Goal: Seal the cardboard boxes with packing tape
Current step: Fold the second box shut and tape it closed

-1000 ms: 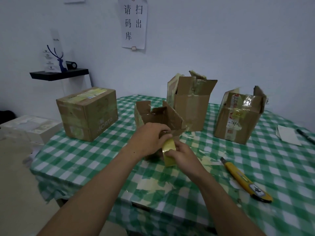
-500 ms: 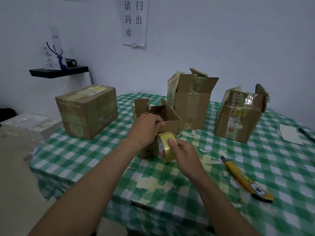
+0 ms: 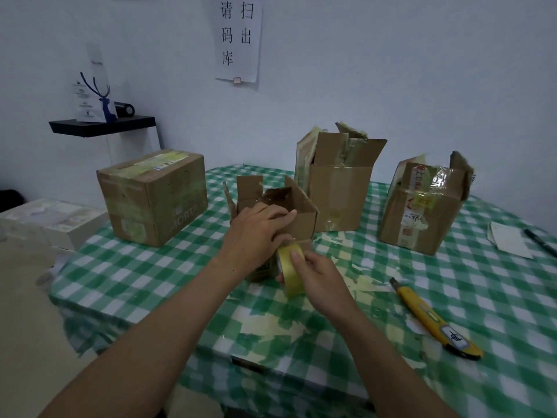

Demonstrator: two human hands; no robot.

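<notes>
Frame centre: left hand [image 3: 259,229] presses flat on the small open brown cardboard box [image 3: 303,214]; right hand [image 3: 321,274] grips the yellowish packing-tape roll [image 3: 291,268] at its front. Risk: flaps unfolded; light box may slide, creasing tape.

yellowish tape roll [image 3: 291,268] against open box [image 3: 297,211]

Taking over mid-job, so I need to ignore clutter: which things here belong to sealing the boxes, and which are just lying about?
Job: tape roll in the right hand; small open box under the left hand; tall open box; torn open box at right; closed taped box at left; yellow knife, probably for cutting tape.
Lying about: paper slip; pen; wall notice; black shelf; tape scraps.
</notes>
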